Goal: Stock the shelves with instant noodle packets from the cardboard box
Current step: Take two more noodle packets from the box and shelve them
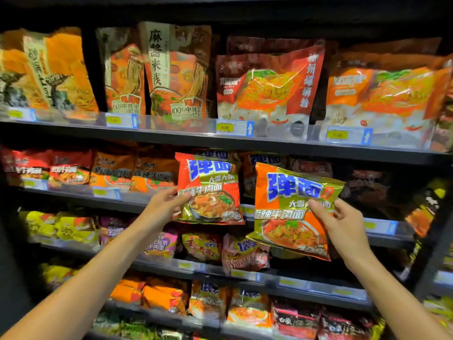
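Orange-and-gold noodle packets were in hand, two of them, one per hand. The left hand [164,204] gripped the left packet [208,187] by its lower left edge, thumb on its face, up against the second shelf [318,155]. The right hand [343,224] pinched the right packet [291,209], thumb in front, fingers behind, further out from the shelves. This looked like the placing step: the left packet next needed sliding in among the matching packs behind it. Five shelf levels showed. The box was out of view.
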### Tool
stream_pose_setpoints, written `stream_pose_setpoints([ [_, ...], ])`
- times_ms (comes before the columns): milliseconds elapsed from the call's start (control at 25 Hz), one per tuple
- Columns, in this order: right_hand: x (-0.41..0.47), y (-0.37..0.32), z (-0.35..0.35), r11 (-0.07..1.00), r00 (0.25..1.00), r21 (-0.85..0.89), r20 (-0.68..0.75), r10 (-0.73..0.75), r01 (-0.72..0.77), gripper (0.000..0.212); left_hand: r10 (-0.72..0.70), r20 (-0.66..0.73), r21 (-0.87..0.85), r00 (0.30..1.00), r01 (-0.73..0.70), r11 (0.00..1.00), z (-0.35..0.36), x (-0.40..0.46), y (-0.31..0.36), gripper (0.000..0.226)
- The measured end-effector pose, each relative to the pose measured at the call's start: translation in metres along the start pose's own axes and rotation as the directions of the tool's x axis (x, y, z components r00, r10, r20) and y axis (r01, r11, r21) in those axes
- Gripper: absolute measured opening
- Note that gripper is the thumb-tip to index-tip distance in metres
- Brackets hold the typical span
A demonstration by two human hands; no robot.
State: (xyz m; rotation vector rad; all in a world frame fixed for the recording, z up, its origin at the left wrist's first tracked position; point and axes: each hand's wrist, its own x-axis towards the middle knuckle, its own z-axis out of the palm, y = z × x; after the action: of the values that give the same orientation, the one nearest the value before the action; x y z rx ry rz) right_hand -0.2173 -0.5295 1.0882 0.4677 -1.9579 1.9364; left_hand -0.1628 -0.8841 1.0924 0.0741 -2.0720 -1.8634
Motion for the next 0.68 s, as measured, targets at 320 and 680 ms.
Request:
stream_pose_setpoints([
  [320,0.029,0.003,0.019,0.996,0.993,-0.018,-0.070,0.090,-0.092,0.021,0.049,0.064,-0.058,0.997,-0.045,0.997,-0.010,0.087,0.005,0.034],
  [680,0.060,0.013,0.035,0.980,0.975,0.000,-0.102,0.198,-0.199,0.025,0.203,-0.041,0.667,0.978,-0.125,0.735,0.012,0.134,-0.021,0.034],
])
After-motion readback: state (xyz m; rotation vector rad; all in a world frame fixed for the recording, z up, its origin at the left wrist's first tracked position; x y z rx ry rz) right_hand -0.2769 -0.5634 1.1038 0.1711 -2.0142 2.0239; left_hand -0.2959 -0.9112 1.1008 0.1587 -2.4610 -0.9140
